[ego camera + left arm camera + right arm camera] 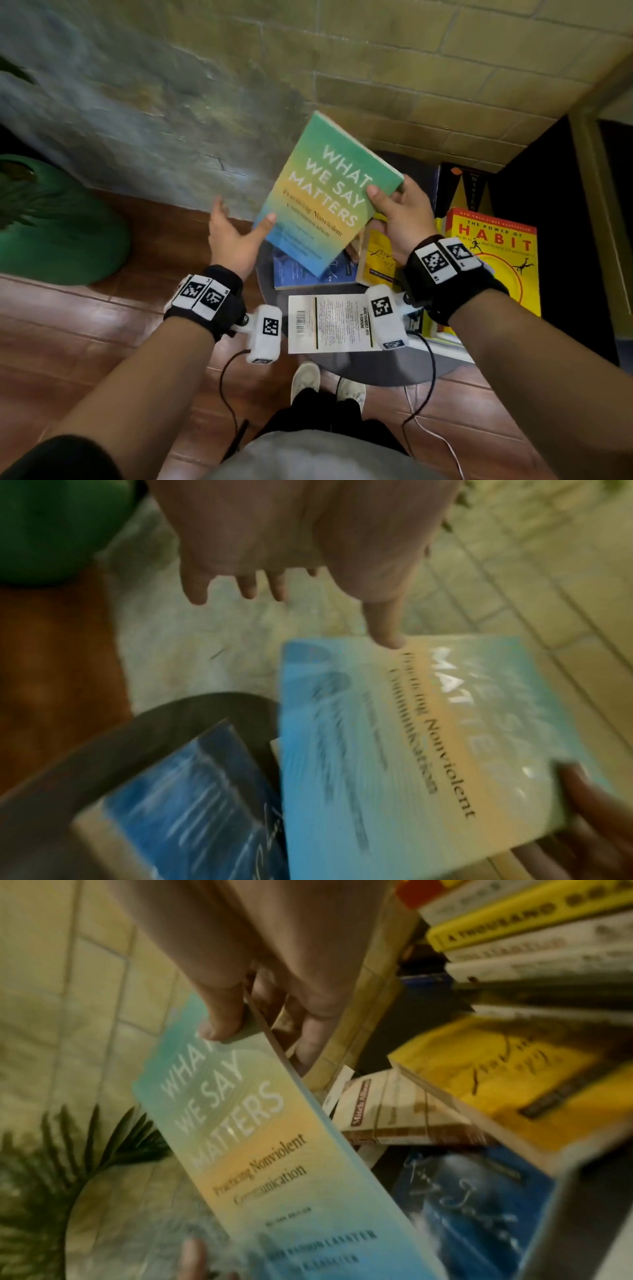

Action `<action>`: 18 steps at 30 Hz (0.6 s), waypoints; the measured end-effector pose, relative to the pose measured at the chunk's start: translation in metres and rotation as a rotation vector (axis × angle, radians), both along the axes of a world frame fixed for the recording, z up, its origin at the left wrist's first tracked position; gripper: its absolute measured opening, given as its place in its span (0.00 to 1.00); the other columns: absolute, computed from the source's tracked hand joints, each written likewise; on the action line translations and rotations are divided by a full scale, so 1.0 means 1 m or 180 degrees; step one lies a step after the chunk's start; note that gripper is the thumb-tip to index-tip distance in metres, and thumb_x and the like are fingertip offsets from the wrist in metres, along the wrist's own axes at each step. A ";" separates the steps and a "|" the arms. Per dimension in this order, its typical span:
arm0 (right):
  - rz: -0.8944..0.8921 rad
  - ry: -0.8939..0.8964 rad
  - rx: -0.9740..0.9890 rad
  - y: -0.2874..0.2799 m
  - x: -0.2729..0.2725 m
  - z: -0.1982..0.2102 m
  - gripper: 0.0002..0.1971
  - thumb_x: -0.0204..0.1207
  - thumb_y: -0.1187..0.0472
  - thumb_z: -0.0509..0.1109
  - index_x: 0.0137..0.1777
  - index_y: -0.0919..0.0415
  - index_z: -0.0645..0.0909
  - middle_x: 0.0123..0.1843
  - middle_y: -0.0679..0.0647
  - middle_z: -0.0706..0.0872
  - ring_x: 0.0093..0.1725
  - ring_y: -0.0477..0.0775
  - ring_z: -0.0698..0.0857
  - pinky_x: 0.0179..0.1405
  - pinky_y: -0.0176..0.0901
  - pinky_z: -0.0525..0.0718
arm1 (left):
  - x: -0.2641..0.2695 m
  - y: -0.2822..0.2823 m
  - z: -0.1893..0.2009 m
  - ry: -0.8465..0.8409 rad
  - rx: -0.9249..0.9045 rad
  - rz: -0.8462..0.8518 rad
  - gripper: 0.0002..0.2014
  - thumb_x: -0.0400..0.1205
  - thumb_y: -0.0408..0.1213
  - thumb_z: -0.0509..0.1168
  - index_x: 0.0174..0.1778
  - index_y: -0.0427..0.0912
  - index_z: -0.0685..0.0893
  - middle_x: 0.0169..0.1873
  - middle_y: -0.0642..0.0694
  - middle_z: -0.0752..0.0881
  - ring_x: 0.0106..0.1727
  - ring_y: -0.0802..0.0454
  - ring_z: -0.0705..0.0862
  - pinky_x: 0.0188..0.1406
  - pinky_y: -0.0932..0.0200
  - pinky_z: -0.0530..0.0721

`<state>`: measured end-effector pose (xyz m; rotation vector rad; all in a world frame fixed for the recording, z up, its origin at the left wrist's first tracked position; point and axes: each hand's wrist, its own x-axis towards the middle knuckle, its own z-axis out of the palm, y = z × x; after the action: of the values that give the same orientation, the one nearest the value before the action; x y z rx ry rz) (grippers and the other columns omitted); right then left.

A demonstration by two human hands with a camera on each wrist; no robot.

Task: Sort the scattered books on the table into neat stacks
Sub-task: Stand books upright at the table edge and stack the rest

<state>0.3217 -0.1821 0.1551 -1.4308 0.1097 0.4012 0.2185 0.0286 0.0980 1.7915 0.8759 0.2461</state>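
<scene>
A: Where is the green-to-blue gradient paperback titled "What We Say Matters" (pixel 328 193)?

B: Held up in the air, tilted, above the round dark grey table (pixel 394 366). Its lower lines of print are blurred in both wrist views.

A: Who grips it?

B: The right hand (pixel 400 214) pinches its upper right corner, thumb on the cover, fingers behind; how those fingers lie is mostly hidden. The left hand (pixel 233 236) is spread, palm up, only the thumb tip touching the book's left edge.

A: What lies under it?

B: A dark blue paperback with cursive script (pixel 308 270), partly covered by the raised book, and a yellow paperback with handwriting (pixel 376 257) beside it, overlapped by the right wrist. A white back cover with a barcode (pixel 329 323) lies nearer the person.

A: Further out?

B: A yellow "The Power of Habit" book (pixel 496 253) tops a stack at the right, its lower spines cut off. A green beanbag (pixel 58 233) sits left on the reddish tiled floor (pixel 102 342).
</scene>
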 end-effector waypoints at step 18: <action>0.1118 -0.0238 -0.2529 0.009 0.010 -0.067 0.13 0.79 0.64 0.65 0.62 0.61 0.80 0.51 0.54 0.82 0.53 0.58 0.84 0.46 0.38 0.80 | -0.025 0.007 -0.032 0.0248 -0.1080 -0.0130 0.12 0.83 0.47 0.68 0.57 0.45 0.80 0.51 0.47 0.89 0.53 0.47 0.88 0.56 0.45 0.84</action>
<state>0.3319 -0.1736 0.0886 -2.2607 -0.0557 0.6308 0.1937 0.0352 0.0664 1.5078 0.8775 -0.0008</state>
